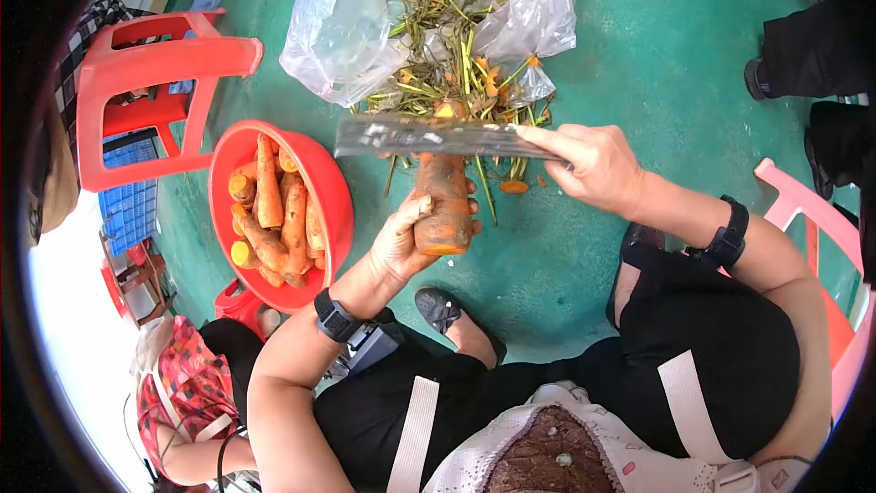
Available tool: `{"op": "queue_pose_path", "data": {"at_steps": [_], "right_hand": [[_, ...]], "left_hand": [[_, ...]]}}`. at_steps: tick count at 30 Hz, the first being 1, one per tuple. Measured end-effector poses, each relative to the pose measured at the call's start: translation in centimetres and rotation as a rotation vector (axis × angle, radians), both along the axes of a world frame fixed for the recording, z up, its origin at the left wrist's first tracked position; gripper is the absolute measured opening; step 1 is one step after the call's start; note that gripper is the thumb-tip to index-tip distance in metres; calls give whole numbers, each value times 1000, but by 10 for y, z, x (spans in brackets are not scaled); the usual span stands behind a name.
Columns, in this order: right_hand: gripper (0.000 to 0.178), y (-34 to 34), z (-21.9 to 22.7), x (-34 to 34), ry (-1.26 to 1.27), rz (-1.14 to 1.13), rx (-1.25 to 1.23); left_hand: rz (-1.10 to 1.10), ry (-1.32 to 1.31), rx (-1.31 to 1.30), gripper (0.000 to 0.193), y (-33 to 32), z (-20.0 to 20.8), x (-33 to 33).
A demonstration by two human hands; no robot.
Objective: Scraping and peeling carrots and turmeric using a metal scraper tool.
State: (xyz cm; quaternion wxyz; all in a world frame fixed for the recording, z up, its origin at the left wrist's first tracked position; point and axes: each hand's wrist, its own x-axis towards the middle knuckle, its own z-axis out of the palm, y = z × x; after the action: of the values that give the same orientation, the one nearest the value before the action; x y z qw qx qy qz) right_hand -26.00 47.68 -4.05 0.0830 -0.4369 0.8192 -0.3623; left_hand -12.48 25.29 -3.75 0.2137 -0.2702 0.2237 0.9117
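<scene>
A thick, soil-stained carrot (442, 205) stands nearly upright in my left hand (403, 236), whose fingers wrap round it from the side. Its lower end is cut flat and shows orange. My right hand (593, 164) grips the handle of a wide-bladed cleaver (429, 139). The blade lies across the upper part of the carrot and hides some of it; whether it touches cannot be told. Just beyond the blade, the carrot's top (448, 111) shows orange. Green stalks and trimmed carrot ends (474, 78) are heaped behind the cleaver.
A clear plastic bag (342, 27) lies open on the green floor (657, 36) with stalks in it. To the left, a red basin (342, 210) holds several trimmed carrots (269, 187). Red plastic chairs (173, 59) stand at the left and right. Other people's legs (808, 55) show at the right.
</scene>
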Motion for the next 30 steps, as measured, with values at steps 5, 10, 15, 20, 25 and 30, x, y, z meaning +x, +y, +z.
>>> {"op": "queue_pose_path", "data": {"at_steps": [5, 10, 15, 20, 25, 30], "right_hand": [[42, -4, 11, 10, 142, 134, 8], [50, -11, 9, 15, 184, 148, -61], [51, -7, -3, 12, 185, 98, 7], [49, -5, -19, 2, 316, 75, 90], [30, 15, -36, -16, -189, -152, 246], [28, 10, -9, -18, -456, -195, 182]], "left_hand": [[20, -98, -18, 51, 9, 0, -3], [32, -165, 6, 50, 9, 1, -5], [50, -56, 119, 54, 14, 1, 3], [37, -139, 14, 61, 11, 0, 5], [-125, -65, -9, 70, 10, 9, 9], [-187, -39, -389, 75, 4, -1, 7]]}}
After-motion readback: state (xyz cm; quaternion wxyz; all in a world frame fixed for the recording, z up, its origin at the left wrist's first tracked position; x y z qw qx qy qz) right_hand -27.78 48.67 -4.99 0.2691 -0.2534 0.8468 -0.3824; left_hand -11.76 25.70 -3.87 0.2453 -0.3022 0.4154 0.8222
